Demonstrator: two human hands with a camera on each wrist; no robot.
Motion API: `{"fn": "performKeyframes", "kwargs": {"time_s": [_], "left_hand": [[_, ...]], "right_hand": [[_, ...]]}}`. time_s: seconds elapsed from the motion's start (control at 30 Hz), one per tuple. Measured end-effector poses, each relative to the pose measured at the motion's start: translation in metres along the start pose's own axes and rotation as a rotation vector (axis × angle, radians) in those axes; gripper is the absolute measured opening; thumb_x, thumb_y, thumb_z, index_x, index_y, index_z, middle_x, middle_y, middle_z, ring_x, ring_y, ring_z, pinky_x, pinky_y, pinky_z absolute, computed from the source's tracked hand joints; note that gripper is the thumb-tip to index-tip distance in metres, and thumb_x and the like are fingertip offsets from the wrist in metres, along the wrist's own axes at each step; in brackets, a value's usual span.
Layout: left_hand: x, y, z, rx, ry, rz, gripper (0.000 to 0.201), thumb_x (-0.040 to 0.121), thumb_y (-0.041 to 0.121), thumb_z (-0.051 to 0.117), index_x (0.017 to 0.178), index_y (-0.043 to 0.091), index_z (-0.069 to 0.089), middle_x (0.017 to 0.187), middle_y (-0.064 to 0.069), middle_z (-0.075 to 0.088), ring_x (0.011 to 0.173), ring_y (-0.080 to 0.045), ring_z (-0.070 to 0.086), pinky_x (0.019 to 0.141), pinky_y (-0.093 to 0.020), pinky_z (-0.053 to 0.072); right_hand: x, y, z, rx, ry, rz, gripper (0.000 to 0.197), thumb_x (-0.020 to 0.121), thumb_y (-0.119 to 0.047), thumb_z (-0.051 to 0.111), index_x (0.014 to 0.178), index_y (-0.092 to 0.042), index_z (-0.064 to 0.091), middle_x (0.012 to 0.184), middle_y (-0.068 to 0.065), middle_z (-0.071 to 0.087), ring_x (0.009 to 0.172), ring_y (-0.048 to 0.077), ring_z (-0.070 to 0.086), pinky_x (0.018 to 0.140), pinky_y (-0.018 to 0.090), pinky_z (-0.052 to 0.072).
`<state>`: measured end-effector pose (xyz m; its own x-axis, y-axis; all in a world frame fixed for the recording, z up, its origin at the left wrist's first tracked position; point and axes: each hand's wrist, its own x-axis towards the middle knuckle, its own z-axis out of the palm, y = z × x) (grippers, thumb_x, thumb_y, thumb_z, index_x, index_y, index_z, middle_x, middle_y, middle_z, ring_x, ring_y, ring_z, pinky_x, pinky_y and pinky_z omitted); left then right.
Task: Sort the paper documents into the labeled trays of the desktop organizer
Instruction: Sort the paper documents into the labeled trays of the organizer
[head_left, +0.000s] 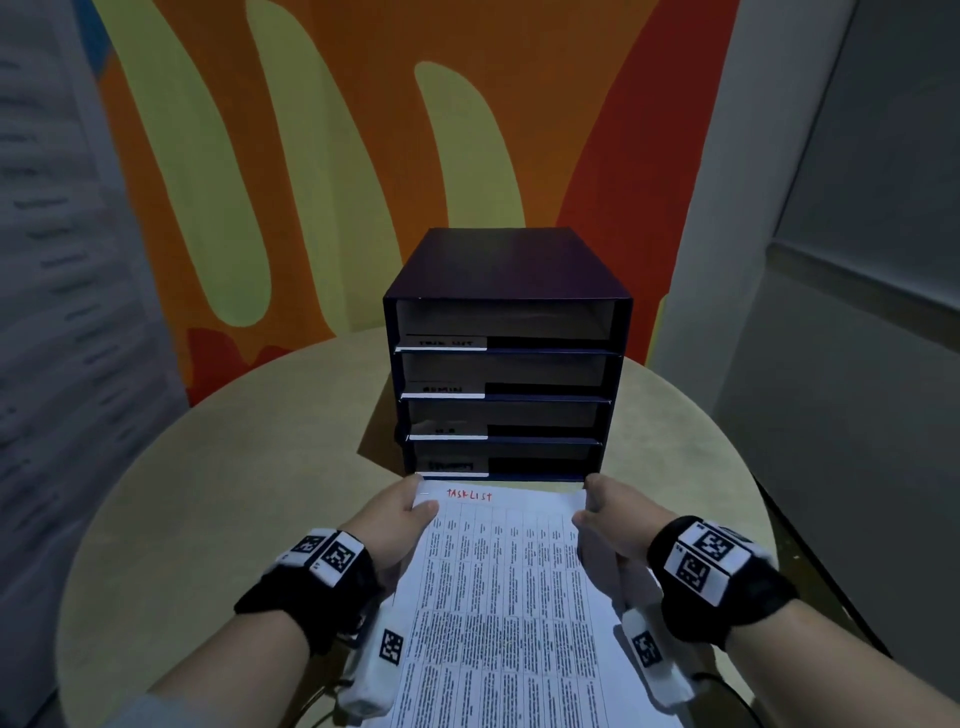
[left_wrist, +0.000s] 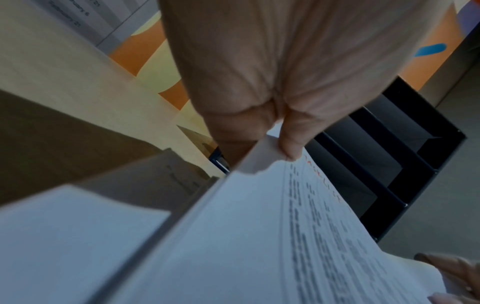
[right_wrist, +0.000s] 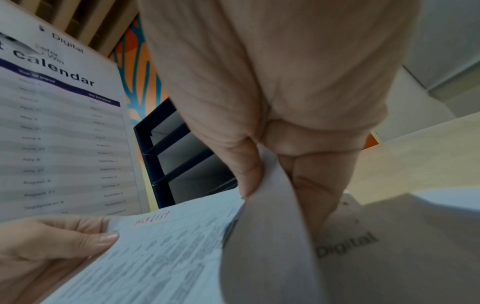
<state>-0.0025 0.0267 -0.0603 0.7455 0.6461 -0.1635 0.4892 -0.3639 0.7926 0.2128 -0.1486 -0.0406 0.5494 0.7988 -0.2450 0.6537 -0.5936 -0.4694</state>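
Both hands held one printed sheet (head_left: 498, 597) headed "TASKLIST" in red, just in front of the organizer (head_left: 504, 353). The left hand (head_left: 400, 519) pinched the sheet's far left corner, thumb on top and fingers underneath; the right hand (head_left: 613, 514) pinched the far right corner the same way, and the right wrist view showed that edge curling up between thumb and fingers. The sheet's far edge lay just short of the bottom tray, apart from it.

The organizer, a dark box with four stacked trays, stood on a round beige table (head_left: 208, 493). Each tray had a white label at its left front (the lettering was too blurred to read surely). More paper (right_wrist: 389, 246) lay on the table under the held sheet. A calendar poster (right_wrist: 59, 133) stood to the left.
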Motion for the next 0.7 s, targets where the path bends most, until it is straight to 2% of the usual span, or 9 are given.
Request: {"fn": "performKeyframes", "kwargs": {"time_s": [0.13, 0.27, 0.4, 0.5, 0.57, 0.6, 0.63, 0.7], "left_hand": [[0.002, -0.002, 0.001, 0.048, -0.022, -0.02, 0.032, 0.102, 0.027, 0.044, 0.133, 0.021, 0.049, 0.127, 0.004, 0.062, 0.117, -0.015, 0.058, 0.106, -0.041, 0.043], [0.003, -0.005, 0.001, 0.062, -0.029, -0.051, 0.034, 0.102, 0.03, 0.043, 0.135, 0.021, 0.047, 0.125, 0.003, 0.063, 0.113, -0.014, 0.06, 0.103, -0.041, 0.046], [0.005, -0.004, -0.001, 0.101, -0.044, -0.057, 0.042, 0.102, 0.032, 0.043, 0.141, 0.018, 0.042, 0.135, 0.002, 0.057, 0.122, -0.016, 0.055, 0.107, -0.041, 0.042], [0.006, -0.003, -0.005, 0.084, -0.034, -0.057, 0.044, 0.101, 0.033, 0.043, 0.143, 0.019, 0.041, 0.138, 0.003, 0.055, 0.125, -0.016, 0.053, 0.108, -0.042, 0.041], [0.005, 0.003, -0.008, 0.077, -0.016, -0.048, 0.042, 0.102, 0.034, 0.043, 0.141, 0.021, 0.042, 0.138, 0.003, 0.055, 0.125, -0.016, 0.052, 0.108, -0.043, 0.041], [0.004, 0.007, -0.01, 0.066, 0.002, -0.037, 0.038, 0.102, 0.033, 0.042, 0.138, 0.021, 0.044, 0.135, 0.003, 0.056, 0.123, -0.017, 0.053, 0.107, -0.042, 0.041], [0.002, 0.01, -0.013, 0.041, 0.023, -0.028, 0.034, 0.103, 0.032, 0.042, 0.135, 0.022, 0.047, 0.131, 0.003, 0.058, 0.121, -0.017, 0.055, 0.106, -0.042, 0.042], [-0.001, 0.017, -0.019, -0.033, 0.081, 0.007, 0.028, 0.103, 0.03, 0.041, 0.13, 0.026, 0.049, 0.127, 0.004, 0.06, 0.118, -0.016, 0.056, 0.105, -0.042, 0.043]], "right_hand": [[0.001, -0.001, 0.003, -0.029, -0.035, 0.013, 0.014, 0.097, -0.023, 0.05, 0.086, -0.017, 0.042, 0.085, -0.002, 0.05, 0.079, 0.017, 0.049, 0.059, 0.022, 0.035], [0.0, -0.005, 0.002, -0.074, -0.045, 0.009, 0.026, 0.097, -0.021, 0.049, 0.075, -0.021, 0.035, 0.077, -0.004, 0.044, 0.071, 0.015, 0.043, 0.055, 0.021, 0.031], [0.0, -0.008, 0.002, -0.088, -0.047, 0.018, 0.028, 0.097, -0.02, 0.048, 0.074, -0.022, 0.033, 0.077, -0.005, 0.042, 0.076, 0.017, 0.044, 0.054, 0.02, 0.03], [0.0, -0.009, -0.002, -0.057, -0.037, 0.022, 0.028, 0.096, -0.021, 0.05, 0.074, -0.022, 0.033, 0.077, -0.005, 0.042, 0.068, 0.013, 0.042, 0.054, 0.021, 0.03], [-0.001, -0.008, -0.005, -0.006, -0.001, 0.011, 0.019, 0.095, -0.024, 0.053, 0.082, -0.019, 0.04, 0.081, -0.003, 0.047, 0.07, 0.013, 0.045, 0.056, 0.022, 0.033], [-0.001, -0.008, -0.007, 0.044, 0.035, -0.002, 0.015, 0.094, -0.025, 0.056, 0.092, -0.017, 0.044, 0.087, -0.001, 0.053, 0.075, 0.015, 0.05, 0.059, 0.024, 0.037], [-0.002, -0.006, -0.009, 0.139, 0.08, -0.003, 0.02, 0.092, -0.026, 0.06, 0.101, -0.016, 0.046, 0.094, 0.003, 0.057, 0.08, 0.018, 0.055, 0.061, 0.026, 0.041], [-0.004, -0.004, -0.011, 0.417, 0.112, -0.009, 0.027, 0.088, -0.024, 0.067, 0.108, -0.017, 0.05, 0.101, 0.006, 0.064, 0.085, 0.021, 0.064, 0.064, 0.029, 0.049]]}}
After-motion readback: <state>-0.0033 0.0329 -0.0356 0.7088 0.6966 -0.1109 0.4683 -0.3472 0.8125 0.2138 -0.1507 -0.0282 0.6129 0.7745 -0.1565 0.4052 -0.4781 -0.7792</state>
